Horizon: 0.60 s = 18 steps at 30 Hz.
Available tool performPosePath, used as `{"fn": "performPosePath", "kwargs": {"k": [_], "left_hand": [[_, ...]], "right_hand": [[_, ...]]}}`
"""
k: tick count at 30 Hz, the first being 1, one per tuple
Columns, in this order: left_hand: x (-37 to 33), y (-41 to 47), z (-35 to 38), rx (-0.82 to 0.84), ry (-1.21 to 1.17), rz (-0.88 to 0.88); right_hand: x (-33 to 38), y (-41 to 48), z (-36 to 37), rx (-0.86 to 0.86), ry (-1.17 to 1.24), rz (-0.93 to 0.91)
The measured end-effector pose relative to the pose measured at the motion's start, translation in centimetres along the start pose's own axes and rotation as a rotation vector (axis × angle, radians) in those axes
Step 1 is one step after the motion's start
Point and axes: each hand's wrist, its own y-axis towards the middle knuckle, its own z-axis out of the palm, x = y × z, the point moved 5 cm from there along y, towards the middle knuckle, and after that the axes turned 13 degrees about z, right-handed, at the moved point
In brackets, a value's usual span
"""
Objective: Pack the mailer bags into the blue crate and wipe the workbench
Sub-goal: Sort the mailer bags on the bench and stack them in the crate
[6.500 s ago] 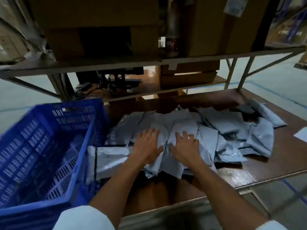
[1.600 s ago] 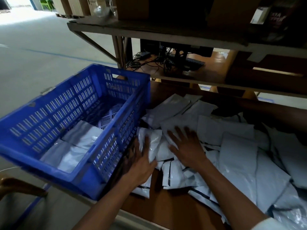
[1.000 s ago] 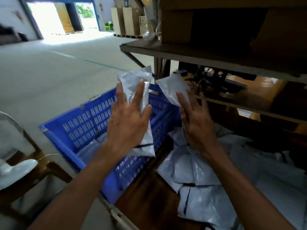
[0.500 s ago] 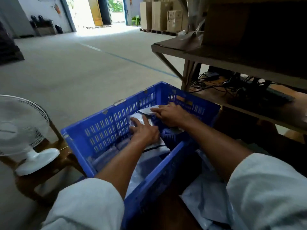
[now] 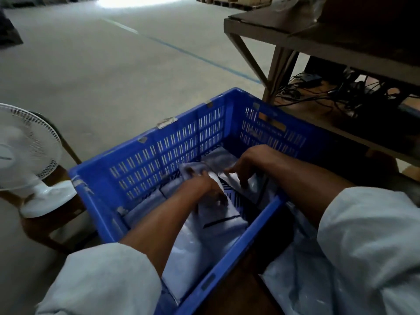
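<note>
The blue crate (image 5: pixel 145 142) fills the middle of the view, with several grey mailer bags (image 5: pixel 197 246) lying on its floor. Both my hands are down inside it. My left hand (image 5: pixel 204 187) grips a grey mailer bag (image 5: pixel 218 214) with a black strip, low in the crate; the hand is blurred. My right hand (image 5: pixel 247 167) has its fingers curled down onto the edge of another mailer bag (image 5: pixel 252 185) near the crate's right wall. More mailer bags (image 5: pixel 293 276) lie on the brown workbench (image 5: pixel 236 292) to the right, partly hidden by my right sleeve.
A white table fan (image 5: pixel 27 151) stands on a wooden stool (image 5: pixel 52 226) left of the crate. A metal shelf frame (image 5: pixel 318 46) rises at the back right, with tangled cables (image 5: pixel 341 92) on a lower board. Open concrete floor lies beyond.
Both hands have carried mailer bags from the workbench pile into the crate. Since half a second ago they have sunk lower inside it, and my view has tilted down.
</note>
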Motion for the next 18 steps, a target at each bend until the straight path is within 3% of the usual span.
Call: {"fn": "performPosePath", "kwargs": {"k": [5,9,12,15,18], "left_hand": [[-1.8,1.7,0.2,-0.087,0.302,0.133],[-1.6,1.3,1.6,-0.089,0.180,0.140],[0.1,1.3,2.2,-0.185,0.031,0.067],[0.7,0.7,1.6,-0.277,0.064,0.048],[0.1,-0.7,-0.4,-0.373,0.193,0.057]], "right_hand": [[-0.4,0.6,0.1,0.037,0.033,-0.030],[-0.2,1.0,1.0,0.163,0.199,-0.016],[0.1,0.3,0.9,0.162,0.204,-0.008],[0.4,-1.1,0.4,-0.015,0.164,-0.076],[-1.0,-4.8,-1.7,-0.418,0.288,-0.159]]}}
